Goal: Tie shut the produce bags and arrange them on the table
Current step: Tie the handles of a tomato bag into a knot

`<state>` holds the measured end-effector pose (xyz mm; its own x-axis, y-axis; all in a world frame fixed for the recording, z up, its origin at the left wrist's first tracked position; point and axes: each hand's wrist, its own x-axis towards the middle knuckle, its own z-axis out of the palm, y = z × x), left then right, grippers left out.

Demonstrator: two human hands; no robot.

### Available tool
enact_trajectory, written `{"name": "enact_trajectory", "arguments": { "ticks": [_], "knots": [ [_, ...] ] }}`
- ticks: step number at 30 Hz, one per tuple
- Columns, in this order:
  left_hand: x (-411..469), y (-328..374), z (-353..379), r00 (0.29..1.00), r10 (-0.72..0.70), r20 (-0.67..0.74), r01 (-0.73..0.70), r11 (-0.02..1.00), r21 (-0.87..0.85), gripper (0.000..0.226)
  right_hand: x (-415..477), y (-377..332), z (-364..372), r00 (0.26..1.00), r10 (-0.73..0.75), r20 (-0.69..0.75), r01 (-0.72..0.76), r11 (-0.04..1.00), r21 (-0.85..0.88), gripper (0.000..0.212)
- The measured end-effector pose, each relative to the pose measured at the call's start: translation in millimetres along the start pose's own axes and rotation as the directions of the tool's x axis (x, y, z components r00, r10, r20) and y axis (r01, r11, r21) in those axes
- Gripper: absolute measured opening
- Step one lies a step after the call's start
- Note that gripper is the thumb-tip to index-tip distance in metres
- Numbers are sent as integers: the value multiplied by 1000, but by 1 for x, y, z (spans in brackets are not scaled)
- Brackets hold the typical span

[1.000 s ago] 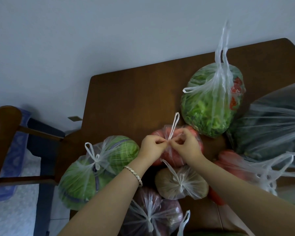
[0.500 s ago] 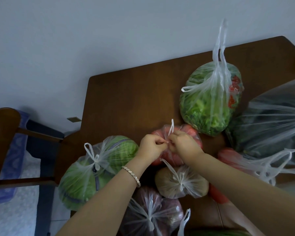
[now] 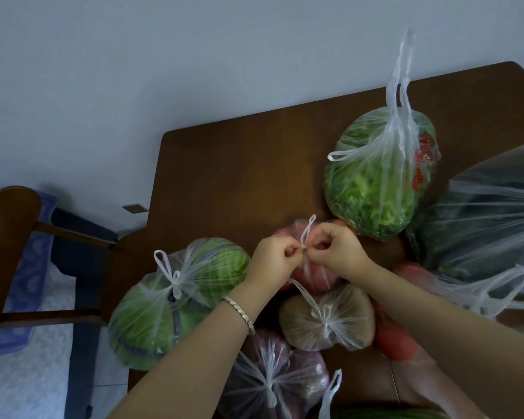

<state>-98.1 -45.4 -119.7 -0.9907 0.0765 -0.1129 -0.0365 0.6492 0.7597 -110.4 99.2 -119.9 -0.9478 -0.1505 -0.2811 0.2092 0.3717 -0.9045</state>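
Left hand and right hand both pinch the handles of the red bag (fingers curled tight), mid-counter, knot between them.

The bare left forearm, a slim silver chain bracelet on its wrist, and the bare right forearm angled forward and converged. The left hand and right hand were fist to fist, fingers curled, both pinching the thin white plastic bag handles.

Left hand, right hand on bag
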Motion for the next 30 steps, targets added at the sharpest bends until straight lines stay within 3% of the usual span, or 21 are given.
{"name": "enact_trajectory", "arguments": {
  "ticks": [5, 9, 13, 16, 18, 21, 24, 26, 27, 30],
  "knots": [
    [4, -3, -2, 998, -38, 58, 45, 993, -110, 7, 7, -3, -5, 987, 11, 159, -18, 999, 46, 35],
    [4, -3, 0, 991, -87, 100, 104, 977, -185, 12, 5, 2, -4, 979, -15, 205, -2, 997, 83, 18],
    [6, -4, 2, 971, -166, 173, 198, 962, -189, 18, -3, 6, 2, 984, -166, 63, 174, 973, -149, 19],
    [6, -5, 2, 959, -197, 202, 232, 957, -172, 15, -10, 7, 6, 912, -404, 73, 398, 829, -393, 14],
    [7, -5, 3, 959, -203, 198, 232, 963, -137, 15, -10, 7, 5, 906, -405, 123, 411, 770, -488, 11],
    [8, -4, 3, 957, -230, 179, 251, 962, -105, 15, -5, 5, 2, 921, -335, 199, 386, 708, -592, 22],
    [11, -1, 2, 954, -241, 176, 245, 970, 2, 12, -9, 4, -1, 867, -425, 260, 463, 491, -738, 21],
    [14, 1, -1, 968, -187, 165, 164, 976, 142, 11, -15, 4, -3, 849, -460, 261, 451, 370, -812, 18],
    [15, 2, -3, 974, -159, 161, 123, 969, 214, 12, -17, 8, -3, 839, -479, 257, 455, 360, -815, 15],
    [18, 2, -8, 976, -180, 120, 133, 937, 324, 14, -20, 15, -3, 856, -436, 278, 481, 472, -739, 13]
  ]
}}
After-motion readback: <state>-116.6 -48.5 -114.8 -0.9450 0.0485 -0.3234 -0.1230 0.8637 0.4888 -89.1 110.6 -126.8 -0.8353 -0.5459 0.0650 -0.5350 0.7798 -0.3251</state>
